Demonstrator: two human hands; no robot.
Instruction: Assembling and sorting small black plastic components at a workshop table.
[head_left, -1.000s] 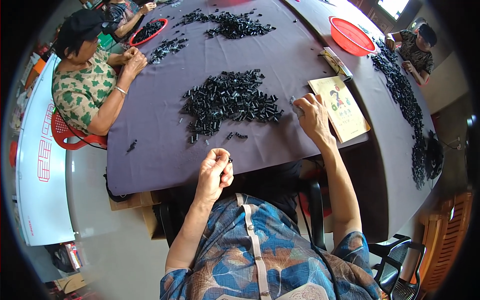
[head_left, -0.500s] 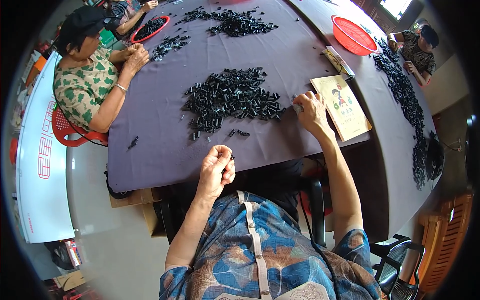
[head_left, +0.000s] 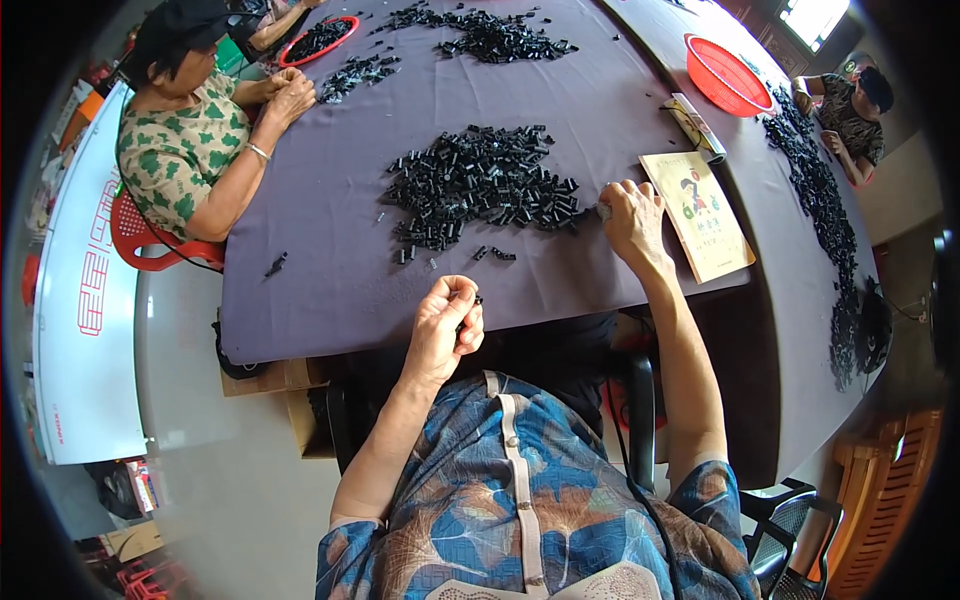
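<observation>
My left hand (head_left: 447, 322) curled shut on a small black part (head_left: 474, 301), mostly hidden | my right hand (head_left: 632, 215) at the black pile's (head_left: 480, 185) edge, grip unclear | near table (head_left: 330, 290) edge.

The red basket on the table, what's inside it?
The red basket near the far right edge of the purple table looks empty; only its red mesh bottom shows. Whether anything lies under it cannot be seen.

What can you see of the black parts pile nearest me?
The pile is a loose heap of small black pieces, plastic by their look, lying every way on the dark purple cloth. A few strays lie apart at its near edge. The right hand rests at its right end; the left hand is apart from it.
</observation>
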